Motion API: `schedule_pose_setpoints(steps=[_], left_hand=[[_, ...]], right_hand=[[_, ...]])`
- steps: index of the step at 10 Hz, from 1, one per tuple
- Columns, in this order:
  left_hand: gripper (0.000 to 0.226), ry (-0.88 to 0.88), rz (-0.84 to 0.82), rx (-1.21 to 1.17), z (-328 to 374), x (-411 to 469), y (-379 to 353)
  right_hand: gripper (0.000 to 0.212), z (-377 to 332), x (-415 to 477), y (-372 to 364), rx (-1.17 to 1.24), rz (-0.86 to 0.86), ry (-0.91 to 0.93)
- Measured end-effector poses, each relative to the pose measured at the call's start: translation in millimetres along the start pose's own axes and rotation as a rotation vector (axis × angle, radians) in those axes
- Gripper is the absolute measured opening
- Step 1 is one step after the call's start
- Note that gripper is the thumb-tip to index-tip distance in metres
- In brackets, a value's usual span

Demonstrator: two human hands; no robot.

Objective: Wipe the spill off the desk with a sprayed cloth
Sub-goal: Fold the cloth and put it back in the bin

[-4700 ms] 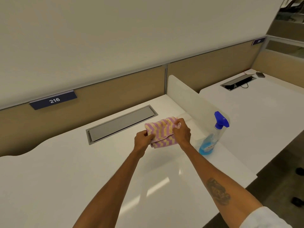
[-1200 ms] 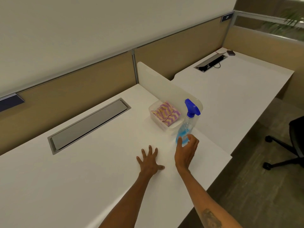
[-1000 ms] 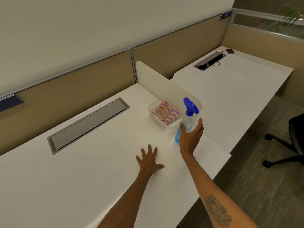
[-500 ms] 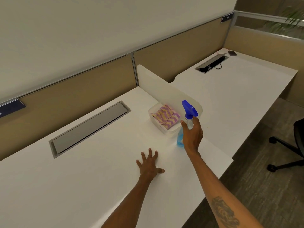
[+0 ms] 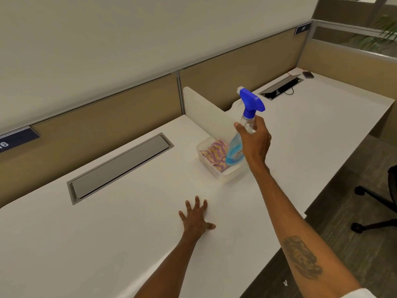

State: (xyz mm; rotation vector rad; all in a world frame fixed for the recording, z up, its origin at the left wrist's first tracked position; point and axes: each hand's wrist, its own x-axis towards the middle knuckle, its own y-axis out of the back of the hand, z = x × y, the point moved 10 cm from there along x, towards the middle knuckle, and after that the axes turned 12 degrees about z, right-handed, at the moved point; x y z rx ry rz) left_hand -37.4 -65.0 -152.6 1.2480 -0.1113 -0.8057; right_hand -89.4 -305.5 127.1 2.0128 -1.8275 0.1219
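I am holding the spray bottle [image 5: 235, 148] up in the air with my right hand [image 5: 254, 143]. My fingers [image 5: 258, 123] are wrapping tight around its clear neck. The bottle is see-through, with light blue liquid in the bottom and a bright blue sprayer on top. It is standing almost straight up, tipping a little, and its white nozzle is pointing to the left and away from me.

The bottle is hanging just over a clear little tub [image 5: 217, 174]. The cloth [image 5: 214, 152] is lying folded inside the tub, with pink and yellow zigzag stripes. The tub is sitting on the white surface [image 5: 107, 233], right beside a low white divider [image 5: 206, 110].

My left hand [image 5: 196, 219] is lying flat on the surface with fingers spread wide, holding nothing. A long gray cable lid [image 5: 120, 166] is sitting in the surface farther back on the left. A black chair [image 5: 378, 203] is standing on the floor to the right.
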Motion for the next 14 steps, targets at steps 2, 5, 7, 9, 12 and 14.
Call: schedule_pose_setpoints(steps=[2,5,7,9,12,14], left_hand=[[0.103,0.003,-0.003,-0.006,-0.5,0.5,0.0],[0.104,0.005,-0.004,0.001,-0.6,2.0,-1.1],[0.104,0.006,0.001,0.013,-0.8,2.5,-1.1],[0.103,0.002,0.004,0.034,-1.3,0.4,-0.2],[0.099,0.001,-0.001,0.022,-4.3,-1.6,1.4],[0.083,-0.033,0.011,0.009,-8.0,-8.2,16.5]], right_hand=[[0.048,19.4,-4.4,-42.9,-0.03,-0.131,-0.012],[0.05,80.0,-14.7,-66.3,-0.109,-0.203,-0.038],[0.049,98.9,-19.2,-64.7,-0.102,-0.205,-0.046],[0.054,105.9,-20.1,-62.1,-0.097,-0.192,-0.07],[0.061,104.1,-27.1,-52.4,-0.144,-0.176,-0.015],[0.047,108.6,-59.4,-18.5,-0.183,-0.028,-0.014]])
